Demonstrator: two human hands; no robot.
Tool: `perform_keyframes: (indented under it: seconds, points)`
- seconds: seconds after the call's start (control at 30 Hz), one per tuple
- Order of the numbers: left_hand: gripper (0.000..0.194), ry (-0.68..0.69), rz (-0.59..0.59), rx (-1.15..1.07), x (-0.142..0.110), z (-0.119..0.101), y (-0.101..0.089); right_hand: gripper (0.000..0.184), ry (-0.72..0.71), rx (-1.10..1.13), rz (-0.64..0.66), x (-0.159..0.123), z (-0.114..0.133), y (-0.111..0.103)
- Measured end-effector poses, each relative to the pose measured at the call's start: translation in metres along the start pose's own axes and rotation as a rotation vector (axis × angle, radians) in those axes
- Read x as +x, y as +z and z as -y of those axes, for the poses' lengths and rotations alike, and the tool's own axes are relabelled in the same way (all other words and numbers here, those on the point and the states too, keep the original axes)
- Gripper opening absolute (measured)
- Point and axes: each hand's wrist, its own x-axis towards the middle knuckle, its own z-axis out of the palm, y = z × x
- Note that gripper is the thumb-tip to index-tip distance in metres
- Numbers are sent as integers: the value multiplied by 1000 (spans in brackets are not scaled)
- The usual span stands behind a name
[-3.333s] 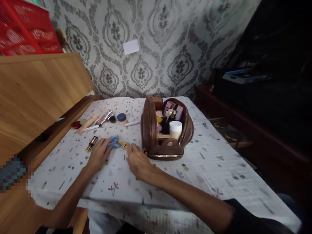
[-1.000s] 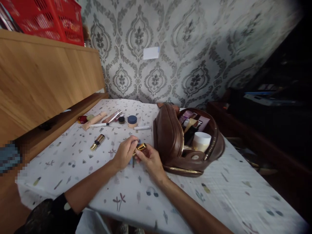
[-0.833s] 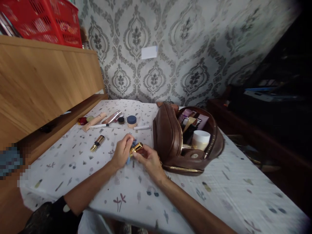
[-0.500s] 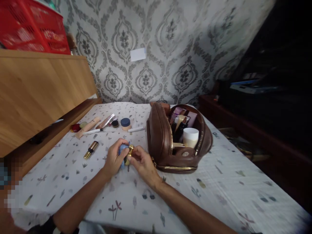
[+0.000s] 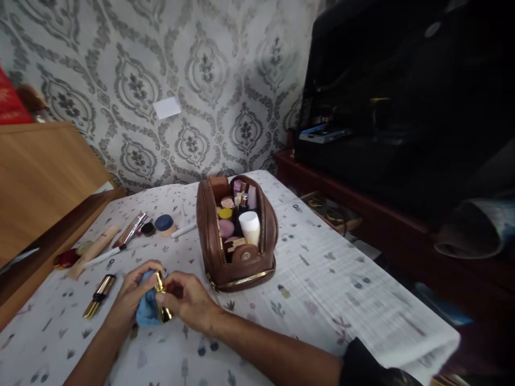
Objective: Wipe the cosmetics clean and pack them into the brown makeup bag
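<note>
A crumpled blue cloth point(image 5: 147, 312) is bunched in my left hand point(image 5: 132, 289), whose fingers curl around it. Between the thumb and fingers of my right hand point(image 5: 192, 301) is a shiny gold cosmetic tube point(image 5: 160, 284), touching the cloth. Both hands meet just above the patterned white tablecloth point(image 5: 309, 321). Left of them lies a black-and-gold lipstick tube point(image 5: 99, 296). Beyond my right hand stands a brown leather makeup bag point(image 5: 211, 236), unzipped, holding a white-capped jar point(image 5: 250, 228), a yellow-lidded pot point(image 5: 225, 214) and several other cosmetics.
At the far left of the cloth are a blue-lidded jar point(image 5: 164, 224), a small dark pot point(image 5: 148, 229), a white pen-like stick point(image 5: 184, 230), a beige tube point(image 5: 94, 252) and a rose-coloured tube point(image 5: 132, 228). A wooden cabinet point(image 5: 48, 177) borders the left; a large black screen point(image 5: 402, 123) the right.
My view has swung right, so the bag and hands sit farther left in the picture. More of the gold tube shows between my hands, and more of the bag's contents is visible.
</note>
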Motion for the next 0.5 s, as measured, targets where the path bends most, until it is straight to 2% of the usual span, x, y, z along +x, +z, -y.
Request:
perform_keyframes:
  seconds: [0.1,0.27,0.37,0.5]
  points:
    - [43,-35,7,-68,2,3,-2,51,63,117,27,1,2,2]
    - [47,-72,49,-131,5,7,-5,56,144,220,60,0,8,3]
    - [52,-89,42,-186,6,7,-3,55,138,227,53,0,10,4]
    - [63,-134,-24,-296,6,5,1,54,106,169,80,0,12,3]
